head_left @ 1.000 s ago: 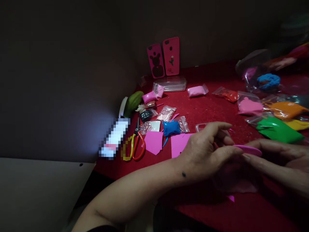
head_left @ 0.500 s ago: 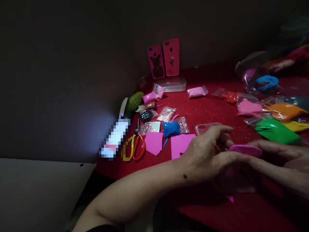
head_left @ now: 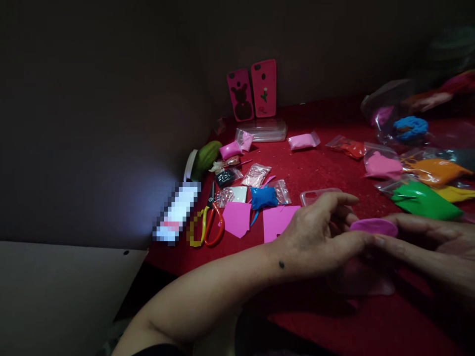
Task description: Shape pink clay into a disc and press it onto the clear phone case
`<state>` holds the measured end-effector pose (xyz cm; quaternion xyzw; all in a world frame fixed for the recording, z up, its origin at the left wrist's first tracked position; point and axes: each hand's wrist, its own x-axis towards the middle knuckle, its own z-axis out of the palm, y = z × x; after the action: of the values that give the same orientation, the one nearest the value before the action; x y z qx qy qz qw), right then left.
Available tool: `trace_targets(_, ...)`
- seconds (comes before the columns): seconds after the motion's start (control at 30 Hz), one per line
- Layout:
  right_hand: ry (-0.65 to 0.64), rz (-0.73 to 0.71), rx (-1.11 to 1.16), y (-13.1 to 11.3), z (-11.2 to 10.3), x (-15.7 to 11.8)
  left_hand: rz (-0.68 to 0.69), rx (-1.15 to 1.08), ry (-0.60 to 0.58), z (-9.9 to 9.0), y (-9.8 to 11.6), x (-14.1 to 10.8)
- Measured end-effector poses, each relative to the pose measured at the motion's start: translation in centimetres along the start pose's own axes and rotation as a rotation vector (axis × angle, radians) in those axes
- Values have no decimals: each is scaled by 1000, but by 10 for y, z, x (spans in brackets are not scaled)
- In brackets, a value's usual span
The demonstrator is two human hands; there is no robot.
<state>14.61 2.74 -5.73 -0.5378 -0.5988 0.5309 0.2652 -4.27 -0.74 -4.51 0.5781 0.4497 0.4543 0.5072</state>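
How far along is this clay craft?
Two decorated pink phone cases already stand against the wall. In hand: both hands, left hand and right hand, hold a flattened pink clay piece. The clear phone case beside them is bare, and most clay bags, like the green one, lie unused.

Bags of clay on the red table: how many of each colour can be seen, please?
Pink bags: 3, at and
Blue bag: 1
Red bag: 1
Orange bag: 1
Green bag: 1
Yellow bag: 1
Total: 8 bags. The far right corner is too blurred to count.
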Motion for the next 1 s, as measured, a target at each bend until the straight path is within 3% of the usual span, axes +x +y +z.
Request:
trace_targets(0.1,-159,68,71,2,-1,1,49,62,-21,0,-1,0)
trace_targets(0.3,-176,106,193,4,0,2,93,83,30,0,0,-1)
trace_targets(0.53,-154,179,166,-9,3,-3,-5,30,7,0,4,-1)
trace_targets(0.73,-228,98,178,-15,3,-2,50,25,21,0,1,-1)
trace_targets(0.8,-301,111,178,-19,3,-1,24,-20,45,0,2,-1)
trace_targets(0.9,-289,63,197,-26,4,-2,-50,-98,45,-1,7,0)
trace_targets(1.0,-253,16,117,-31,4,-3,-121,-39,76,-3,12,2)
